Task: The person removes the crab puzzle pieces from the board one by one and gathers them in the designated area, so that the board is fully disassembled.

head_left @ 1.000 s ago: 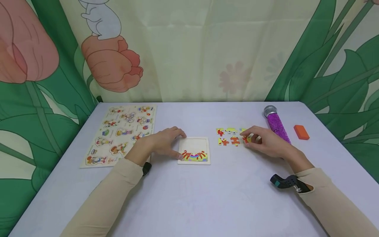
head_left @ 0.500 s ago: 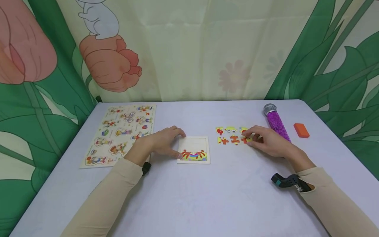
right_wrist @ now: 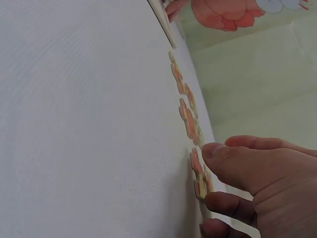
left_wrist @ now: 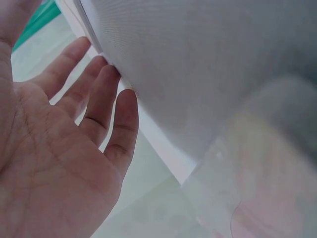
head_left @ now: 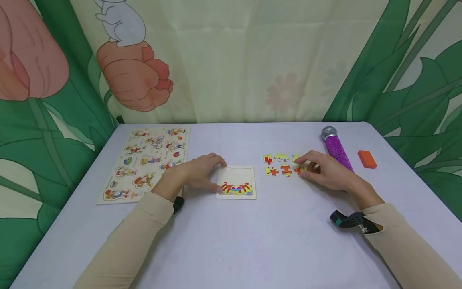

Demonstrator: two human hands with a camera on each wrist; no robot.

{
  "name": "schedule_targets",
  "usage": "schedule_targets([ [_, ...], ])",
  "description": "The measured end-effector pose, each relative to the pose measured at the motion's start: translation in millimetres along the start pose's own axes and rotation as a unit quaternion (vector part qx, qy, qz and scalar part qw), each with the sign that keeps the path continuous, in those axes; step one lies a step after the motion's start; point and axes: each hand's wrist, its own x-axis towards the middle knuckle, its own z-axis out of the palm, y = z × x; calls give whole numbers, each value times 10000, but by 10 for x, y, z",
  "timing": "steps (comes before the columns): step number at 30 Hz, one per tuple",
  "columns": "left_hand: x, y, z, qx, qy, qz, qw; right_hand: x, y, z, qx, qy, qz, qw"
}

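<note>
A small square puzzle frame (head_left: 234,175) lies mid-table, with joined colourful pieces (head_left: 236,188) filling its lower part. My left hand (head_left: 198,172) rests at its left side, thumb by the near corner and forefinger by the far corner. In the left wrist view the left fingers (left_wrist: 126,114) are spread and slightly bent along an edge. To the right lie several loose puzzle pieces (head_left: 286,170) in two rows. My right hand (head_left: 325,172) is at their right end, thumb and forefinger apart around a red-and-yellow puzzle piece (right_wrist: 198,173). Whether the fingertips press it cannot be told.
A large board with cartoon figures (head_left: 144,164) lies at the left, partly behind my left forearm. Beyond my right hand lie a glittery purple microphone (head_left: 338,150) and an orange block (head_left: 367,159). A printed curtain (head_left: 223,60) hangs behind the table.
Hardly anything differs. My right fingers shift very slightly beside the rightmost loose pieces. My left hand and the puzzle frame stay where they were.
</note>
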Motion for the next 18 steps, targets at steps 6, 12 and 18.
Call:
schedule_targets([
  [6, 4, -5, 3, 56, -14, 28, 10000, 65, -100, 29, 175, 107, -276, 9994],
  [12, 7, -1, 0, 60, -31, 3, 10000, 188, -262, 95, 210, 59, -494, 9985],
  [18, -11, 10, -6, 32, -137, 28, 9999, 324, -399, 190, 464, -23, -893, 9949],
])
